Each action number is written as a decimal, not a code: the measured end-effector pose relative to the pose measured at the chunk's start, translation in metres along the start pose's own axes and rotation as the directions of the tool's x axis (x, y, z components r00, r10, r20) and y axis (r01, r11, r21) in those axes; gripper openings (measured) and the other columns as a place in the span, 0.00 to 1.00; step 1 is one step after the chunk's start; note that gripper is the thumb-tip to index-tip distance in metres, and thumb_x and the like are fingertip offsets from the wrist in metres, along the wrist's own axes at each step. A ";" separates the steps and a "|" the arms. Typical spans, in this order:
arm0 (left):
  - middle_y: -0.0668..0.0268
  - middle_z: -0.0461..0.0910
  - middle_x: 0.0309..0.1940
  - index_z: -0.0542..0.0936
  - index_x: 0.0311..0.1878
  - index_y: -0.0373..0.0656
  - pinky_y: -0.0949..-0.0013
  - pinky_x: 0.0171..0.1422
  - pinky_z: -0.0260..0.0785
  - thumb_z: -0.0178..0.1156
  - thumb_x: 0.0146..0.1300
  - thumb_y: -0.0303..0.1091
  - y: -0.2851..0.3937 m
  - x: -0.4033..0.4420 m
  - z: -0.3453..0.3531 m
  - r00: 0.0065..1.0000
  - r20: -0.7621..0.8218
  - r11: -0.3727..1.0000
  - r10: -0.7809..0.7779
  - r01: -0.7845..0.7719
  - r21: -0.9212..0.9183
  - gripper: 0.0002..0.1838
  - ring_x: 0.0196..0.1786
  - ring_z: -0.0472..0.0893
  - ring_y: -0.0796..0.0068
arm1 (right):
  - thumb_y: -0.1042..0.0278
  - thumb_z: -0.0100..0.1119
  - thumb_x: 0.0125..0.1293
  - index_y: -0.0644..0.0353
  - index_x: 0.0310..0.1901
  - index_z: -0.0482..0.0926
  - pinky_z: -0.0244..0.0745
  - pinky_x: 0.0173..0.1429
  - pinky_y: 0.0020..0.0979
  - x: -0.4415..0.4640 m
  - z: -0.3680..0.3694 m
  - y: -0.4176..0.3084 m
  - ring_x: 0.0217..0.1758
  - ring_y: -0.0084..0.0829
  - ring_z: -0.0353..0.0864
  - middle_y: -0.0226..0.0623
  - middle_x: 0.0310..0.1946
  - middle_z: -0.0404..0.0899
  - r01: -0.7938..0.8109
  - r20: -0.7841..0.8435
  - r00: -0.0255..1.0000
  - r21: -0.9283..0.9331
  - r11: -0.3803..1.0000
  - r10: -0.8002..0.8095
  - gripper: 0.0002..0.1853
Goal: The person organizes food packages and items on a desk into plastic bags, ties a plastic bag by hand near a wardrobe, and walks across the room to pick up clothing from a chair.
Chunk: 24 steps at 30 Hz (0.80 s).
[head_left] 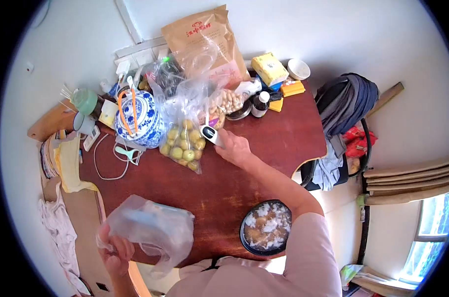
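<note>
Head view: left hand point(115, 248) holds a cloudy, crinkly plastic bag point(160, 225); right hand point(234, 148) grips a white-and-black gadget point(211, 134).

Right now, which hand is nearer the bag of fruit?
Right. The right hand is just right of the bag of fruit, holding a white object; the left hand is farther, by the near left end of the table, holding a plastic bag.
</note>
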<state>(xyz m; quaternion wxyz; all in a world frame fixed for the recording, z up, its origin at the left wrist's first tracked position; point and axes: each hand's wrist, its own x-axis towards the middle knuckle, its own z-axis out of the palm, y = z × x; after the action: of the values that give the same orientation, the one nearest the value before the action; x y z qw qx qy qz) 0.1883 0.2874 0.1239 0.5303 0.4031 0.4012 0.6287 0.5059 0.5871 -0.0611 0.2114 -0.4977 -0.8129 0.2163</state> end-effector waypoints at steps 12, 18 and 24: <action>0.71 0.66 0.18 0.57 0.74 0.41 0.74 0.20 0.58 0.68 0.59 0.46 -0.002 0.009 -0.010 0.992 0.119 0.998 0.049 -0.052 0.020 0.45 0.17 0.67 0.77 | 0.52 0.57 0.69 0.63 0.45 0.71 0.85 0.28 0.42 0.126 -0.070 0.025 0.23 0.30 0.78 0.38 0.29 0.76 -0.353 0.349 0.816 0.932 -0.081 0.461 0.20; 0.73 0.65 0.17 0.58 0.73 0.40 0.74 0.19 0.57 0.70 0.57 0.48 0.009 -0.006 -0.014 0.998 0.034 0.990 0.061 -0.065 0.123 0.46 0.16 0.65 0.79 | 0.48 0.39 0.76 0.61 0.59 0.64 0.85 0.35 0.48 0.130 -0.066 0.020 0.34 0.42 0.83 0.47 0.42 0.74 -0.475 0.428 0.759 0.880 -0.033 0.490 0.24; 0.73 0.66 0.17 0.56 0.73 0.38 0.75 0.21 0.58 0.68 0.60 0.49 0.007 -0.026 -0.023 0.977 -0.195 0.996 0.084 -0.081 0.028 0.46 0.15 0.63 0.82 | 0.55 0.49 0.73 0.55 0.55 0.63 0.83 0.33 0.44 0.036 -0.130 -0.027 0.34 0.38 0.83 0.44 0.39 0.76 -0.372 0.264 0.859 0.910 0.181 0.440 0.17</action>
<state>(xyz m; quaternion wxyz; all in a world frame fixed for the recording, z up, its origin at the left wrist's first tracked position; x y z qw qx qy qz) 0.1670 0.2592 0.1200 0.4577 0.3609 0.4406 0.6827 0.5445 0.6269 0.0649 0.4186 -0.4802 -0.3606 0.6813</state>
